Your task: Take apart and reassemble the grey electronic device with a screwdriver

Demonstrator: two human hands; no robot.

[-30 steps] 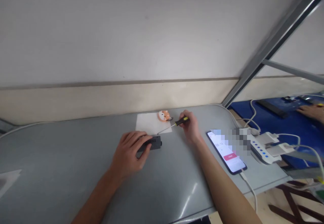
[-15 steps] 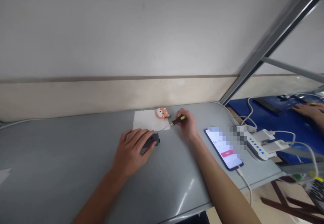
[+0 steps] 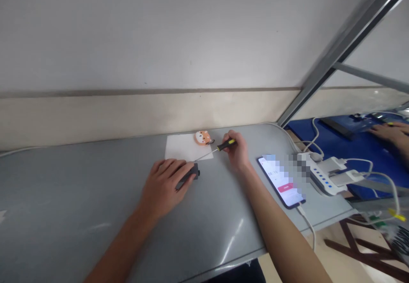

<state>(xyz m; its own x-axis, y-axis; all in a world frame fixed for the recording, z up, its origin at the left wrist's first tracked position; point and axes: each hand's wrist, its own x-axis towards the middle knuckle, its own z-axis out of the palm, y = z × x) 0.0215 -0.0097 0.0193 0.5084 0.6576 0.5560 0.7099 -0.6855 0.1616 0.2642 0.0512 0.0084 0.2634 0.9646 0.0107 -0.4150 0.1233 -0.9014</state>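
Observation:
My left hand (image 3: 169, 180) is wrapped over a small dark grey box-shaped device (image 3: 194, 172) on the grey table, covering most of it. A little knob sticks out at the device's right end. My right hand (image 3: 237, 151) grips a screwdriver (image 3: 226, 144) by its black and yellow handle. The thin shaft slants down and left toward the device, and its tip ends by my left fingers, so I cannot tell whether it touches the device. Just behind lies a white sheet of paper (image 3: 179, 144), with an orange and white animal-face case (image 3: 203, 137) on it.
Right of my right arm lies a lit phone (image 3: 281, 180) with a charging cable. Beyond it is a white power strip (image 3: 319, 176) with plugged-in chargers. A metal frame post (image 3: 319, 76) rises at the table's right. Another person's hands (image 3: 391, 131) rest over a blue table (image 3: 358, 159).
The view has shifted slightly. The screwdriver's shaft reaches a little farther over toward my left fingers, while both hands keep their grips.

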